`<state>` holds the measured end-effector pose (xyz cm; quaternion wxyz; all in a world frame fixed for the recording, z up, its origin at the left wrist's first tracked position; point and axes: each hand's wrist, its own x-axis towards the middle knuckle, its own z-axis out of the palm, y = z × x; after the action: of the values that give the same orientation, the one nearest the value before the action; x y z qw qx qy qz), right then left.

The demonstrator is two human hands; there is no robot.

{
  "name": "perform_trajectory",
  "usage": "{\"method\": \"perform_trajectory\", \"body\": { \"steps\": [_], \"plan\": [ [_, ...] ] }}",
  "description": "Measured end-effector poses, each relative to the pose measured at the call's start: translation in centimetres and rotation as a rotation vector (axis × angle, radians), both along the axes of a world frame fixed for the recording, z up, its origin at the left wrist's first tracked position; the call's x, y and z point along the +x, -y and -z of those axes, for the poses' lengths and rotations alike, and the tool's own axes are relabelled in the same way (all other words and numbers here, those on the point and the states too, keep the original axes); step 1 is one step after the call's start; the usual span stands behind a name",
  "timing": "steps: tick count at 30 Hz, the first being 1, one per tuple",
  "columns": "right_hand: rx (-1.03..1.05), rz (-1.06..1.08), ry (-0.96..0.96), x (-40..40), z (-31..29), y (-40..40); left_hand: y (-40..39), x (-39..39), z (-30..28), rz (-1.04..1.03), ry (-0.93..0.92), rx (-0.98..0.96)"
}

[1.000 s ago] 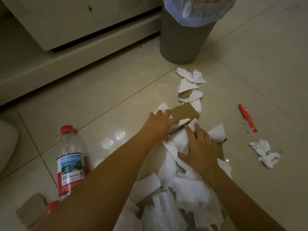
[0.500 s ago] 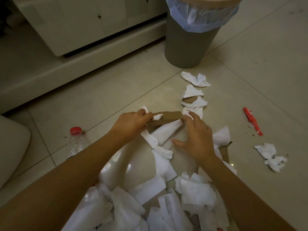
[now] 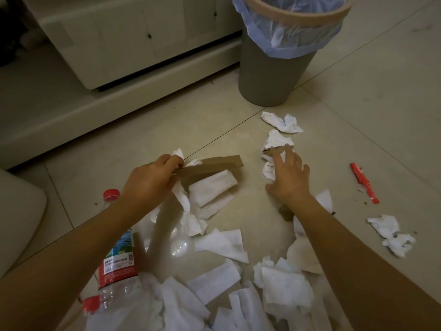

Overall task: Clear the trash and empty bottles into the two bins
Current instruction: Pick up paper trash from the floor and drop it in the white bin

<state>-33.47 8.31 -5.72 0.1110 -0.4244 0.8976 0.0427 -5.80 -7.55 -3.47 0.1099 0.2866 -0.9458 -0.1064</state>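
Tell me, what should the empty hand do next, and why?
Probably close the right hand on the crumpled tissues under its spread fingers. The left hand already grips a cardboard strip with tissue, and the lined bin stands just beyond, so both handfuls could go in together.

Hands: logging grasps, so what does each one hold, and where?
Left hand pinches the brown cardboard strip at its left end, with tissue. Right hand holds nothing.

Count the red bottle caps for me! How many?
2. One cap tops the bottle beside the left forearm; another cap lies lower left by the tissues. More may hide under tissues.
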Motion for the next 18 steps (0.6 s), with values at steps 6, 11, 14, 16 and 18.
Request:
{"method": "perform_trajectory", "body": {
  "steps": [6,11,14,16,18],
  "plan": [
    [0.041,-0.040,-0.023,-0.9,0.4,2.3,-0.8,-1.8,0.2,0.036,-0.026,-0.001],
    [0.145,-0.050,-0.019,-2.3,-0.1,3.5,-1.4,-4.2,0.7,0.022,-0.016,-0.013],
    [0.270,-0.006,0.074,-3.7,-0.1,3.9,-1.7,-5.1,0.9,0.032,-0.017,-0.017],
    [0.310,0.004,0.160,-4.4,0.3,3.9,-1.8,-5.4,1.1,0.048,-0.011,-0.025],
    [0.261,-0.029,0.182,-4.5,0.6,3.6,-1.8,-5.6,1.1,0.061,0.000,-0.033]
  ]
}}
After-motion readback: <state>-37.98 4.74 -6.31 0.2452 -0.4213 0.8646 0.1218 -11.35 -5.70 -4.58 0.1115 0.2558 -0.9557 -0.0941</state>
